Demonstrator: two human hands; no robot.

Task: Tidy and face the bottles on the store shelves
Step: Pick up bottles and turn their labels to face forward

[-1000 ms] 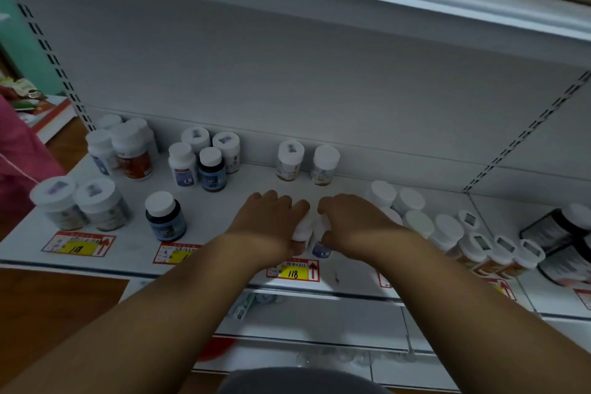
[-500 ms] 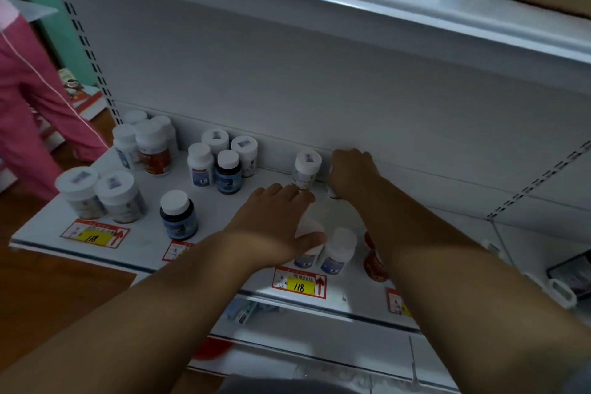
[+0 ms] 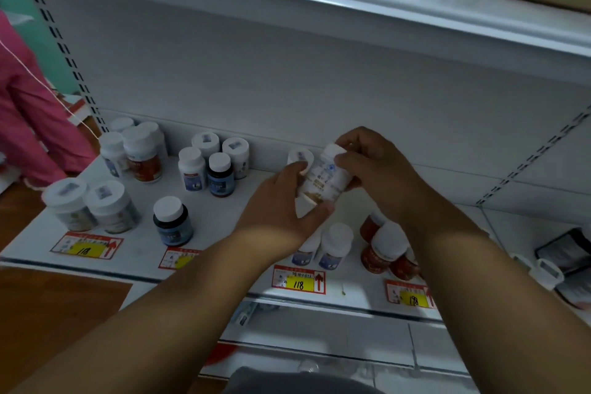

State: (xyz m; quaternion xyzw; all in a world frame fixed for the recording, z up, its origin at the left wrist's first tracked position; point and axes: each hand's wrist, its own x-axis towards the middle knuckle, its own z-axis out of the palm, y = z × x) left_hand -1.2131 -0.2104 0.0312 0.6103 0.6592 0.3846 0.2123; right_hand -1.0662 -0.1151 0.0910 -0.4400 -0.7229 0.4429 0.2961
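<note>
Head | left hand [image 3: 281, 211], right hand [image 3: 374, 169] both grip cylindrical white-capped bottle [image 3: 323, 182], tilted

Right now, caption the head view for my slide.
Both hands, left and right, hold a tilted white-capped bottle above the store shelf of supplement bottles.

Yellow price tags [image 3: 83, 249] on the shelf [image 3: 224, 224] edge read 118, 118, 198

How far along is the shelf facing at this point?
Early to midway. Looks done: two white bottles stand at the front edge behind a price tag. In hand: the left hand and right hand hold a tilted white-capped bottle above the shelf. Left: the scattered bottles further left and one still at the back wall.
</note>
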